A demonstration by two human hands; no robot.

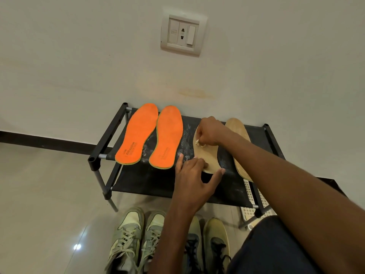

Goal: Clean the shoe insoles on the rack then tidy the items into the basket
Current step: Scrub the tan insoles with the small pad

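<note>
Right hand: your right hand [209, 132] is curled round a small pale wad, a cloth or tissue [199, 143], and presses it onto the middle of the tan insole [207, 157]; the grip is clenched on the wad so that the rubbing force goes straight down into the insole.
Left hand: your left hand [194, 175] lies flat, fingers spread, on the heel end of the same tan insole at the front edge of the rack [110, 133]; the grip is released, holding nothing, and it pins the insole so it does not slide under the wiping.
Tan insoles: one is under both your hands; the second tan insole [240, 147] lies just to the right, partly hidden by your right forearm, heel hanging over the front bar.
Orange insoles: the pair of orange insoles [150, 135] lies side by side on the left of the top shelf, apart from your hands, heels towards you.
Rack top: whitish powder or dust is scattered on the black fabric between the orange pair and the tan one.
Basket: a white lattice basket [250, 202] shows under the right end of the rack, mostly hidden.
Floor: four shoes [136, 234] stand in front of the rack.
Stage, as a judgement: you are in the cleaning part; nothing appears tidied into the basket yet.
</note>
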